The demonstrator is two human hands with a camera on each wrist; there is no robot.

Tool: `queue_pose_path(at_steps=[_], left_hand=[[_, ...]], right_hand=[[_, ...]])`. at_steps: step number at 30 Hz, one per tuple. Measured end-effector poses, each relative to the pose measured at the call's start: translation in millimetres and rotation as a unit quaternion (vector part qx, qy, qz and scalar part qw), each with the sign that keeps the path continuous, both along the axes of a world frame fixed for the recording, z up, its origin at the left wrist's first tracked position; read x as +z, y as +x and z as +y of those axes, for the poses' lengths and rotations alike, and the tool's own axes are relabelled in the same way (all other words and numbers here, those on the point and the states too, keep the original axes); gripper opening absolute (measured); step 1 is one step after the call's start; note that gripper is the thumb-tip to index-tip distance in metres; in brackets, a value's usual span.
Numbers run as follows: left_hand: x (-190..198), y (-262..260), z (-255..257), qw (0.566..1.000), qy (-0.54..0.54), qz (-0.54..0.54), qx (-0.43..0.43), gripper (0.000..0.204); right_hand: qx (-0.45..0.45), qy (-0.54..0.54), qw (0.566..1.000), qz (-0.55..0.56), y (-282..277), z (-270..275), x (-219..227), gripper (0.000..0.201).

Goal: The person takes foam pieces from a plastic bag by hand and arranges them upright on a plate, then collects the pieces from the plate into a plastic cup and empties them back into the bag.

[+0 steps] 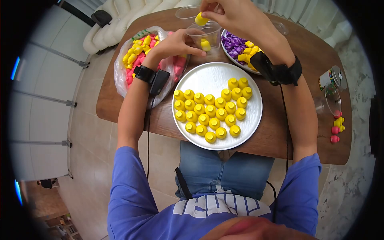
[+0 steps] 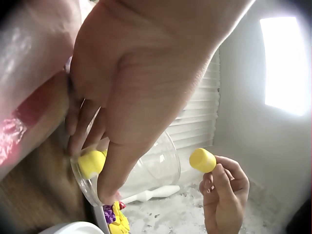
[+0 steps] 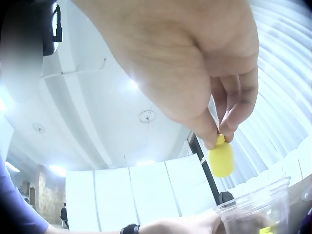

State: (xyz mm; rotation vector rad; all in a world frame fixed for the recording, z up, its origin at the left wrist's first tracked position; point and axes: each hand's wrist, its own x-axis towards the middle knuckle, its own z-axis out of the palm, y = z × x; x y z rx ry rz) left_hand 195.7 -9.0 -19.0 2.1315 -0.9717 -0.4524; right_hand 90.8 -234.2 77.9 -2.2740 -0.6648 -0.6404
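Thumb and fingers of my right hand [image 1: 228, 16] pinch a small yellow bottle-shaped piece [image 1: 201, 19] by its narrow neck. In the right wrist view this piece [image 3: 221, 162] hangs neck up, above the rim of a clear plastic cup [image 3: 253, 209]. My left hand [image 1: 174, 45] holds that cup [image 1: 215, 37] around its side, thumb on the near side. One yellow piece [image 1: 205, 45] sits inside the cup at the bottom. Nearer my body, a round white tray [image 1: 244, 130] carries many similar yellow pieces, standing with necks up.
A clear bag [image 1: 120, 64] of pink and yellow pieces lies at left. Behind the right forearm, a plate [image 1: 228, 54] holds purple and yellow wrapped items. On the table's right stand a lidded jar [image 1: 338, 78], a clear cup [image 1: 332, 100] and several pink and yellow pieces [image 1: 336, 130].
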Motion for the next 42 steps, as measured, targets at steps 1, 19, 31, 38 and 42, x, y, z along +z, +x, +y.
queue_pose_path(at_steps=[1,19,31,38,42], left_hand=[[0.3,0.1,-0.1,1.000,0.003,-0.001,-0.005,0.085],[-21.1,3.4,-0.5,0.989,-0.070,-0.075,-0.107,0.066],[-18.2,2.8,1.2,0.992,-0.019,-0.098,-0.076,0.077],[-33.2,13.5,1.7,0.983,-0.082,-0.144,-0.083,0.066],[-38.1,19.5,1.9,0.975,-0.149,-0.149,-0.073,0.063]], right_hand=[[0.001,-0.004,1.000,0.003,2.3,0.2,-3.1,0.014],[0.081,-0.186,0.975,0.090,55.8,-1.6,-82.3,0.016],[0.079,-0.144,0.981,0.102,29.2,7.1,-49.8,0.018],[0.048,-0.103,0.993,0.041,23.6,6.5,-38.0,0.017],[0.026,-0.115,0.993,0.032,20.7,7.3,-37.5,0.015]])
